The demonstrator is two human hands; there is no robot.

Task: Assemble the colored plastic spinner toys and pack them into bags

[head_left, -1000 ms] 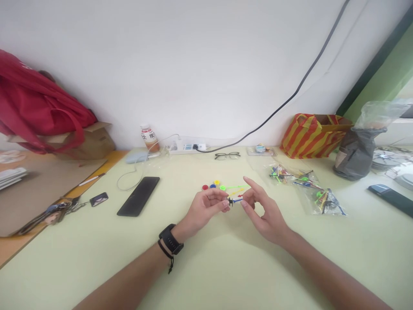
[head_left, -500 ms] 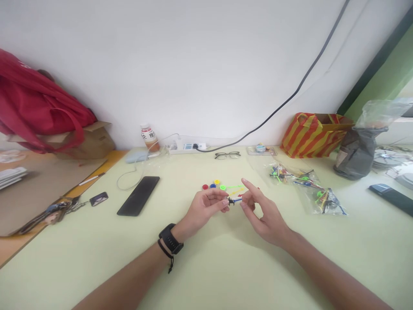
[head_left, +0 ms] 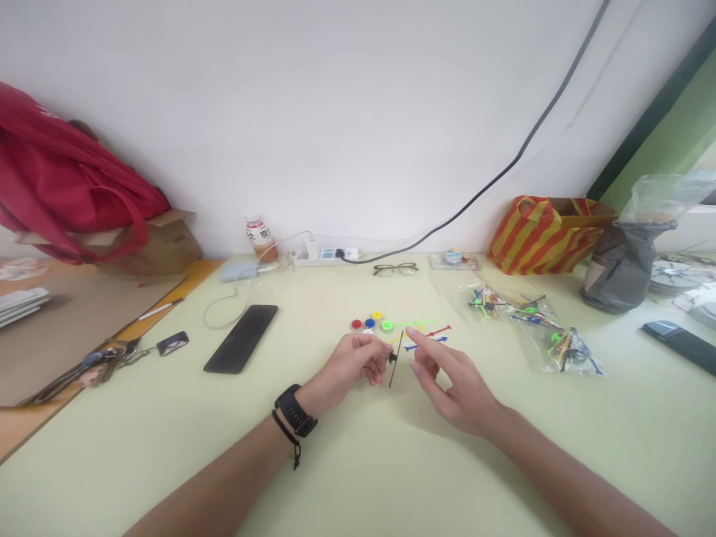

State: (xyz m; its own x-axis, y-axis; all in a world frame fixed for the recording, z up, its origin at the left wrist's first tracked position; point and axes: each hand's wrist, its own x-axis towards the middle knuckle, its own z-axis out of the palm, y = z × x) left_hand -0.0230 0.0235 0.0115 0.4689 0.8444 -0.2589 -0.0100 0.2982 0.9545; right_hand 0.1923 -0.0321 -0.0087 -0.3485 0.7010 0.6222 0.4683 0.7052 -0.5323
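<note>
Between the thumb and fingers of my left hand [head_left: 353, 365] is a small black plastic hub [head_left: 392, 358]. A thin black stick [head_left: 395, 367] stands steeply at the hub's right side, seemingly attached to it. My right hand [head_left: 457, 382] hovers just right of the stick, thumb and index finger apart, holding nothing. Beyond the hands lie small wheel-like discs: red [head_left: 356, 324], blue [head_left: 370, 323], yellow [head_left: 377, 316] and green [head_left: 386, 326]. A white one is partly hidden. Beside them are thin plastic arrows in green [head_left: 418, 322], red [head_left: 438, 331] and blue [head_left: 427, 343].
A black phone [head_left: 242, 339] lies to the left, keys [head_left: 115, 354] farther left. Glasses [head_left: 395, 269], a power strip [head_left: 321, 256] and a bottle [head_left: 261, 239] are at the back. Bags of coloured parts [head_left: 567, 350] lie right, before a striped bag [head_left: 542, 235].
My right hand has drawn slightly away from my left. The black stick now shows upright at the hub, and the blue arrow behind is more visible.
</note>
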